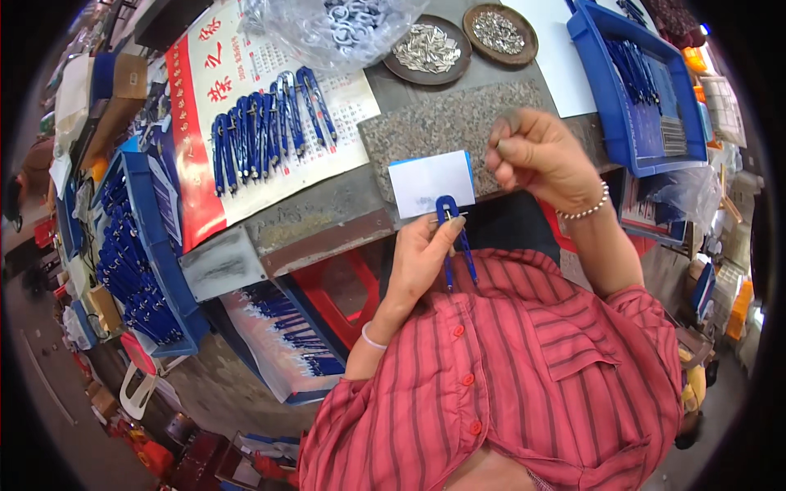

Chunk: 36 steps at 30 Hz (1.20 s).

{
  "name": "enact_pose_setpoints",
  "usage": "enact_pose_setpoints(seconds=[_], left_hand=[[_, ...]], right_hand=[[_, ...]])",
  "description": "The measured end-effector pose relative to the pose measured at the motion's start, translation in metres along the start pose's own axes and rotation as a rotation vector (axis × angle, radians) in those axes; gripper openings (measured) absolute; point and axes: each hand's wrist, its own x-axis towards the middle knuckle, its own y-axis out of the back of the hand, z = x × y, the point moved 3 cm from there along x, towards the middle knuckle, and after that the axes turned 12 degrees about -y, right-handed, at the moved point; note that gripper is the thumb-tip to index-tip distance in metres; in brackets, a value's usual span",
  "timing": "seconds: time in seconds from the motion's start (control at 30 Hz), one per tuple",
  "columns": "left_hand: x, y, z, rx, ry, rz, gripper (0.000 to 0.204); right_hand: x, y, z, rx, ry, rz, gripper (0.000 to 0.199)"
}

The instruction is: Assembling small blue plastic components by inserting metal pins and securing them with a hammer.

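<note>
A blue drawing compass [445,209], its two legs pointing down towards me, is pinched between the thumb and fingers of my left hand [420,255]. Its rounded top overlaps the lower edge of a white card [417,182] with a blue edge behind it. That card lies over the front of a speckled stone slab [442,123]. Above the slab's right side, my right hand [544,159] is raised with thumb and fingertips closed together; whatever is between them is too small to make out. More blue compasses [266,127] lie in a row on a printed sheet to the left.
Two round dishes, one dark [399,72] and one brown [524,59], hold small metal pieces behind the slab. Beside them sits a clear plastic bag [282,37] of grey rings. Blue trays stand at the right [692,155] and left [176,286], the left one heaped with compasses.
</note>
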Motion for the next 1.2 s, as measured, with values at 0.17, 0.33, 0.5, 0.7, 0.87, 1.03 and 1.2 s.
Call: enact_pose_setpoints(seconds=[0.17,0.33,0.5,0.7,0.87,1.03,1.2], left_hand=[[0.002,0.0,0.004,0.026,-0.054,0.031,0.029],[0.001,-0.001,0.001,-0.012,-0.051,0.038,0.029],[0.001,0.0,-0.002,-0.028,-0.064,0.052,0.029],[0.0,0.0,-0.002,-0.038,-0.03,-0.013,0.022],[0.001,0.0,0.002,-0.016,-0.007,-0.02,0.024],[0.002,-0.001,0.0,-0.021,-0.07,0.046,0.031],[0.003,0.0,0.001,-0.014,-0.066,0.041,0.03]], right_hand=[[0.008,-0.001,0.044,0.234,-0.134,-0.136,0.015],[0.012,-0.002,0.058,0.326,-0.164,-0.153,0.017],[0.013,-0.004,0.06,0.289,-0.156,-0.145,0.017],[0.014,-0.007,0.061,0.11,-0.088,-0.04,0.016],[0.009,-0.009,0.058,-0.434,0.229,0.212,0.008],[0.004,-0.027,0.053,-1.309,0.883,0.387,0.012],[0.013,-0.027,0.062,-1.463,0.995,0.317,0.02]])
